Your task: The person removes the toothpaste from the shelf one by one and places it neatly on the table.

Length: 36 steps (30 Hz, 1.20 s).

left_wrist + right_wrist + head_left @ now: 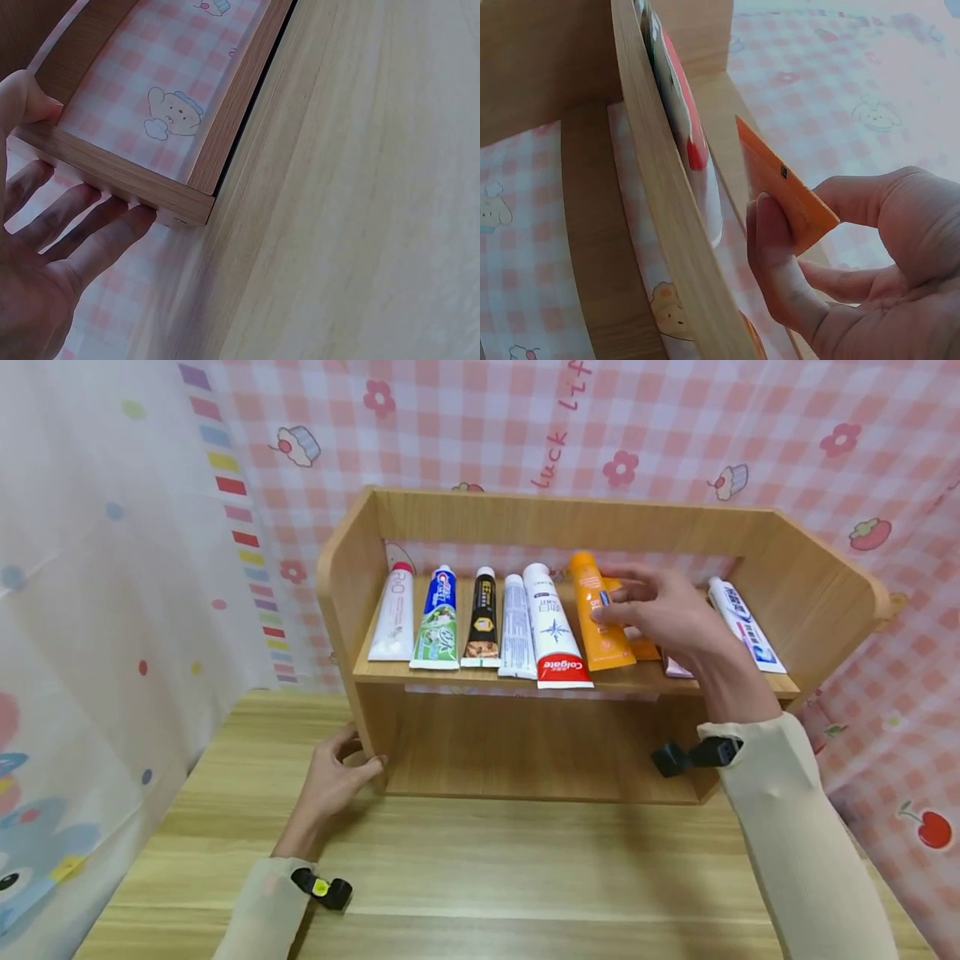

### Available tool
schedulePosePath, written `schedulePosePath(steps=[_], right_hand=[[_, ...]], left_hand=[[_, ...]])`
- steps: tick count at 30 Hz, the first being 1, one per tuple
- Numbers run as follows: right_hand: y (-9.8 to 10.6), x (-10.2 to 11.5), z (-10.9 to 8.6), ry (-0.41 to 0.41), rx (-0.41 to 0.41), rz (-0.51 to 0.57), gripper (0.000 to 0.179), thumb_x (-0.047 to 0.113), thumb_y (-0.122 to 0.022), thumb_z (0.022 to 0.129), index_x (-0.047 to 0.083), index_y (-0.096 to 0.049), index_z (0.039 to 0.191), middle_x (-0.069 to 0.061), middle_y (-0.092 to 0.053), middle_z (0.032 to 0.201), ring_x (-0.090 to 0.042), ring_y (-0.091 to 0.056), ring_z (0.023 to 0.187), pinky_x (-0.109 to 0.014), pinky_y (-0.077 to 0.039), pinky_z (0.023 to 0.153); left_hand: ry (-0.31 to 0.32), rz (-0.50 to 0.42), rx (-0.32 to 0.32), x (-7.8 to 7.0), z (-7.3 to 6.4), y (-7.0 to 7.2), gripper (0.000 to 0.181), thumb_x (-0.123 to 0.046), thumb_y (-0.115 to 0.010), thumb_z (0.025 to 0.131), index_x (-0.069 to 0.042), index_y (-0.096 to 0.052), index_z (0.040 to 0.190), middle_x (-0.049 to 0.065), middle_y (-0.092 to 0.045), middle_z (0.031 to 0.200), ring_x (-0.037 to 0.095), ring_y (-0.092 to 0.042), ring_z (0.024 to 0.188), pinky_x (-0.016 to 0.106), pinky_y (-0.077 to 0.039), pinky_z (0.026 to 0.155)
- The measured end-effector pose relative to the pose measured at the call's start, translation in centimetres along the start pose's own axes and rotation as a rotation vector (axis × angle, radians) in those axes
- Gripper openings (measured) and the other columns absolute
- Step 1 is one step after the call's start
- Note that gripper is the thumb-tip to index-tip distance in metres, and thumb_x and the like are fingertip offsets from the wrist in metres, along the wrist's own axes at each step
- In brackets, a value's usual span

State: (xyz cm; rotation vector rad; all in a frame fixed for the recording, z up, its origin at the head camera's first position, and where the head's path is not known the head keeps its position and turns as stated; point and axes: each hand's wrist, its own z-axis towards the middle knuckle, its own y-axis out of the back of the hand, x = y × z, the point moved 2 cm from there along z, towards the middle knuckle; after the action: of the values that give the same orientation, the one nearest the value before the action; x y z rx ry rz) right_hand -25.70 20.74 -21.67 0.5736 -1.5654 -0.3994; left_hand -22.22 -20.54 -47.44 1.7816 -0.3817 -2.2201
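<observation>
My right hand pinches an orange toothpaste tube between thumb and fingers, above the upper board of a small wooden shelf. In the right wrist view the tube's flat crimped end points out past the thumb. Partly hidden behind the hand is a second orange tube. To its left lies a white and red Colgate tube. At the shelf's lower left, my left hand grips the side panel, thumb on the inside and fingers along the outside.
Further left on the board lie a slim white tube, a black tube, a blue and green tube and a white tube with a red cap. Another white tube leans at the right end. The shelf stands on a wooden table.
</observation>
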Motion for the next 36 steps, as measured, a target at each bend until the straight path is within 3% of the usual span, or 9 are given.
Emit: schedulePosePath(steps=[7,15,19,24,28,36], right_hand=[[0.0,-1.1,-2.1,-0.001,-0.041,0.084,0.068,0.032,-0.071,0.095,0.038,-0.041,0.156,-0.003,-0.053,0.138,-0.023,-0.050,0.119,-0.028,-0.053,0.086],[-0.1,-2.6,-4.5,0.003,-0.044,0.195,0.067,0.030,-0.071,0.096,0.044,-0.041,0.154,-0.003,-0.047,0.149,-0.023,-0.054,0.118,-0.027,-0.061,0.083],[-0.5,-3.5,-5.8,0.055,-0.044,0.233,0.067,0.025,-0.071,0.097,0.039,-0.041,0.155,-0.002,-0.049,0.146,-0.020,-0.054,0.120,-0.024,-0.059,0.086],[-0.8,-5.0,-7.4,0.142,-0.045,0.234,0.068,0.019,-0.071,0.097,0.030,-0.041,0.157,0.002,-0.055,0.133,-0.013,-0.060,0.108,-0.019,-0.058,0.083],[-1.4,-6.2,-8.7,0.232,-0.008,0.343,0.069,0.006,-0.070,0.095,0.019,-0.042,0.156,-0.001,-0.060,0.124,-0.009,-0.070,0.096,-0.021,-0.060,0.080],[-2.8,-8.0,-10.2,0.349,0.061,0.530,0.069,-0.012,-0.064,0.093,0.012,-0.044,0.154,-0.004,-0.064,0.125,-0.015,-0.075,0.101,-0.026,-0.062,0.081]], left_hand=[[-0.006,-0.002,0.004,-0.1,0.1,0.0,0.051,-0.008,-0.074,0.086,-0.010,-0.063,0.136,0.017,-0.068,0.129,0.037,-0.061,0.119,0.057,-0.044,0.109],[-0.013,-0.030,0.008,-0.1,-0.1,0.0,0.055,-0.007,-0.074,0.088,-0.008,-0.060,0.140,0.019,-0.067,0.130,0.034,-0.061,0.119,0.055,-0.045,0.107],[-0.009,-0.031,0.011,-0.1,-0.1,0.0,0.054,-0.006,-0.074,0.087,-0.008,-0.060,0.140,0.019,-0.067,0.130,0.035,-0.060,0.119,0.056,-0.045,0.108],[-0.018,-0.029,0.009,0.0,0.1,-0.2,0.055,-0.005,-0.073,0.086,-0.008,-0.060,0.140,0.019,-0.066,0.131,0.035,-0.061,0.119,0.055,-0.045,0.106],[-0.021,-0.020,0.008,0.0,0.1,-0.4,0.056,-0.005,-0.074,0.086,-0.007,-0.059,0.140,0.019,-0.066,0.132,0.034,-0.061,0.118,0.055,-0.045,0.106],[-0.023,-0.015,-0.011,-0.1,0.0,-0.1,0.054,-0.005,-0.075,0.086,-0.005,-0.061,0.138,0.022,-0.069,0.125,0.034,-0.061,0.120,0.053,-0.043,0.109]])
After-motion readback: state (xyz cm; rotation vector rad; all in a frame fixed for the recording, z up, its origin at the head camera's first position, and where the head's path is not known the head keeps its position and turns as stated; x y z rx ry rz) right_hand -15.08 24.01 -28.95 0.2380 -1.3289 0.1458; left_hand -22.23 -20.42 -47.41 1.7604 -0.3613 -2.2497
